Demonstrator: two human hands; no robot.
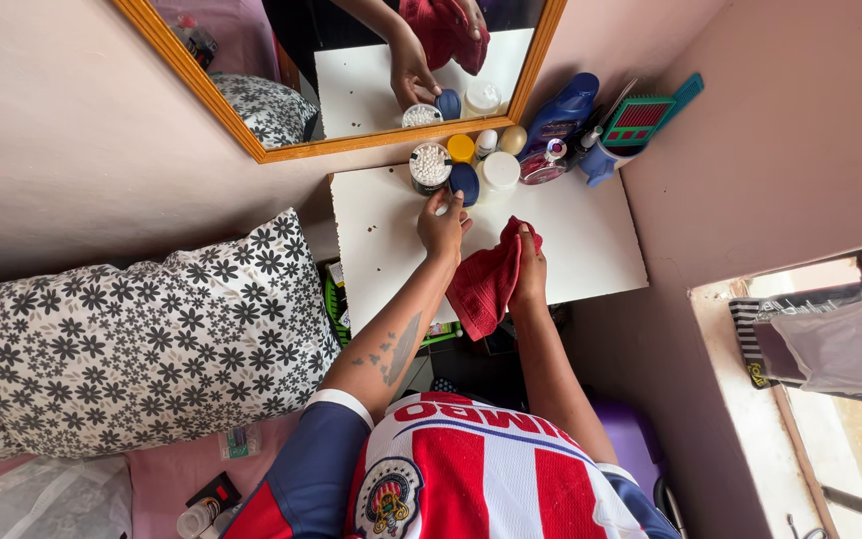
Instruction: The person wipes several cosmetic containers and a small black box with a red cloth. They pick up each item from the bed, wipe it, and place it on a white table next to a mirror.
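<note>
Right hand grip: the right hand (530,268) is closed round a red cloth (484,284), fingers bunched into its upper edge; the rest hangs loose off the near edge of the white shelf top (591,250), so the fabric is gathered as a pad rather than spread.
Left hand grip: the left hand (441,226) is curled with its fingertips on a small white item by the dark blue jar (465,182); whether it is pinched or merely touched cannot be told.
Cloth location: at the near centre of the shelf top, just right of the left hand and touching the surface.
Container row: a clear tub of cotton swabs (429,165), the blue jar, a yellow-capped pot (461,148) and a white-lidded jar (499,171) stand along the far edge against the wall, leaving the nearer surface open.
Far right corner: a blue bottle (562,115) and a green and red brush (641,120) lean into the wall corner.
Mirror: the wood-framed mirror (281,150) above reflects both hands and the jars.
Left surroundings: a flower-print pillow (132,339) lies left of the shelf, well clear of the hands.
</note>
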